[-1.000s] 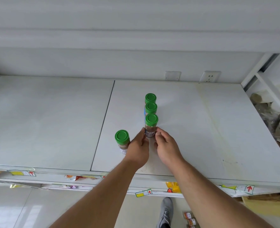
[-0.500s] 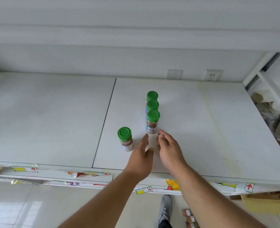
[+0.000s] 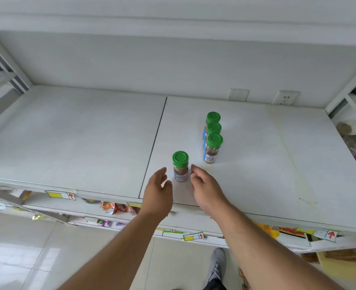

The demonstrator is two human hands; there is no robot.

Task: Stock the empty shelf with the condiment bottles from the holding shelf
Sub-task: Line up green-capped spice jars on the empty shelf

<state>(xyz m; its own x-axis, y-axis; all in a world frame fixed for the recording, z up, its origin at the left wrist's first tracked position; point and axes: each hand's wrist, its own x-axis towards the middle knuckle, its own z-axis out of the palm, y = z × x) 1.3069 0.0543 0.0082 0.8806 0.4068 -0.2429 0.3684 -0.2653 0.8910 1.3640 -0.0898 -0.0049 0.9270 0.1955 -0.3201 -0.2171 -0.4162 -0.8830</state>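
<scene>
Flanking the lone bottle [image 3: 180,166] on the shelf [image 3: 277,164], your left hand [image 3: 158,195] and right hand [image 3: 207,188] hover near it with relaxed fingers, gripping nothing, while a row of three bottles [image 3: 213,139] stands beyond your right hand.

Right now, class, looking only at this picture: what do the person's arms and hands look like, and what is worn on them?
Both forearms are bare; no sleeve shows. The left hand and right hand wear no gloves, and no ring, watch or bracelet is visible. No markings show.
</scene>
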